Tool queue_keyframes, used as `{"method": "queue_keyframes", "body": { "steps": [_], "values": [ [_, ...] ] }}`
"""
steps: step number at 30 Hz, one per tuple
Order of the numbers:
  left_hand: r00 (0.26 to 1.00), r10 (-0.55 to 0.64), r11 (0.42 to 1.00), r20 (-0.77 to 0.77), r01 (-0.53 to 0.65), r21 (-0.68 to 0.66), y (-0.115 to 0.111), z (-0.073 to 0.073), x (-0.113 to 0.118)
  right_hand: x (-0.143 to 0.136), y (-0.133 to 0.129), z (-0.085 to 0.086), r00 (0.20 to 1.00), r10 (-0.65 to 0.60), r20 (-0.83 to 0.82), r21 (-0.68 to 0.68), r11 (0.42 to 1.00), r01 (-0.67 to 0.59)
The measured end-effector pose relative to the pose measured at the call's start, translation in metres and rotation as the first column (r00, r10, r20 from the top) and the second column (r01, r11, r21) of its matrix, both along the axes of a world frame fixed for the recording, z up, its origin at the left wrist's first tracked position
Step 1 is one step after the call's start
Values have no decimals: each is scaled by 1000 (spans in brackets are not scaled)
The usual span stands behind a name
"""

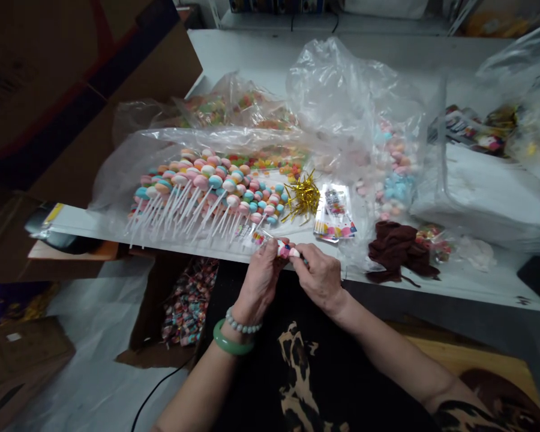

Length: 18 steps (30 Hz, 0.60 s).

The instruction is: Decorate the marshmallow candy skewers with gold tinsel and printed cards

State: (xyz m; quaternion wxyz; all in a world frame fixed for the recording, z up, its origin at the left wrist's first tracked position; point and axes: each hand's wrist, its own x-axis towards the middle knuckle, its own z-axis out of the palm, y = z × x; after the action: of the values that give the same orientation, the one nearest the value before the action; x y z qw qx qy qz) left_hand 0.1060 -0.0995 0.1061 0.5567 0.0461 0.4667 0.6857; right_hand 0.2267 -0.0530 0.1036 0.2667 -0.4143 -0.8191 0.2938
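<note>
Hands meet at table edge: left hand and right hand pinch candy stick.

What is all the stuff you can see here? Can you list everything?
candy sticks: many, pastel pink, blue, orange, lying on plastic at table left
gold twist ties: one bunch, gold, table middle
printed packets: small stack, multicolour, beside the ties
clear bags: several, see-through, holding sweets behind
cloth: one, dark brown, table right
box of wrapped candy: one, cardboard, on the floor
table: one, white
left hand: green bangle, bead bracelet; grip on small candy
right hand: also pinching it
</note>
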Motion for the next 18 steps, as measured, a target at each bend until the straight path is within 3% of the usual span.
{"method": "queue_keyframes", "body": {
  "steps": [3, 5, 8, 11, 14, 18],
  "values": [
    [992, -25, 1000, -122, 26, 10, -1, -4, 5, -2, 5, 1, 993, -99, -62, -307, 949, 75],
    [989, -36, 999, -145, 38, 12, -1, -6, 9, -5, 6, 3, 987, -139, -75, -391, 915, 99],
    [996, -5, 1000, -91, 5, 1, 1, -6, 11, -7, 0, 5, 987, -155, -40, -245, 959, 141],
    [998, 12, 1000, 56, -12, -7, 4, -5, 7, -7, -10, 3, 999, -43, -18, -42, 998, 43],
    [982, -12, 1000, 189, 10, 8, 6, -3, 4, -6, -13, -3, 999, 38, 32, 82, 996, -40],
    [979, 0, 1000, 203, -3, 17, 6, -5, 10, -8, -10, -7, 989, 62, 133, 161, 983, -83]
  ]
}}
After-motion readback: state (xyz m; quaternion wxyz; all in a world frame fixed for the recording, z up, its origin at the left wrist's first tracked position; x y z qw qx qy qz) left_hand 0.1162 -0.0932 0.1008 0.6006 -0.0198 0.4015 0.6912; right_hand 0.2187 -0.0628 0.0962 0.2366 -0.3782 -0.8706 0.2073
